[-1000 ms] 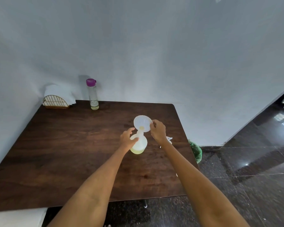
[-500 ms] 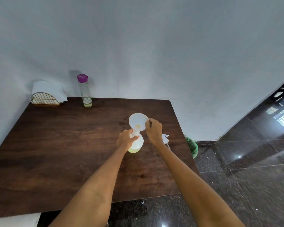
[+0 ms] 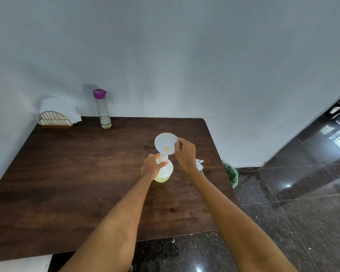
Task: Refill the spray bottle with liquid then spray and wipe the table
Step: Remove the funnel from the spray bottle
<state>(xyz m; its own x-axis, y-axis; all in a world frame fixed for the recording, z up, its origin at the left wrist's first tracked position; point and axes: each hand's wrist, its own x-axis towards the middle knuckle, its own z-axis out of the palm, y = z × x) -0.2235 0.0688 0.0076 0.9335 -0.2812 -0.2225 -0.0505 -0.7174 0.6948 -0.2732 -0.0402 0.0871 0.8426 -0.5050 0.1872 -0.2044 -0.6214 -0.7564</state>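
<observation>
text: none legible | labels: none | clear bottle (image 3: 104,112) marking: too faint

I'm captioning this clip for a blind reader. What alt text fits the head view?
A person's left hand grips the neck of a spray bottle of yellowish liquid on a dark wooden table, while the right hand holds the rim of a white funnel seated in it. A purple-capped bottle and napkin holder stand by the wall.
</observation>
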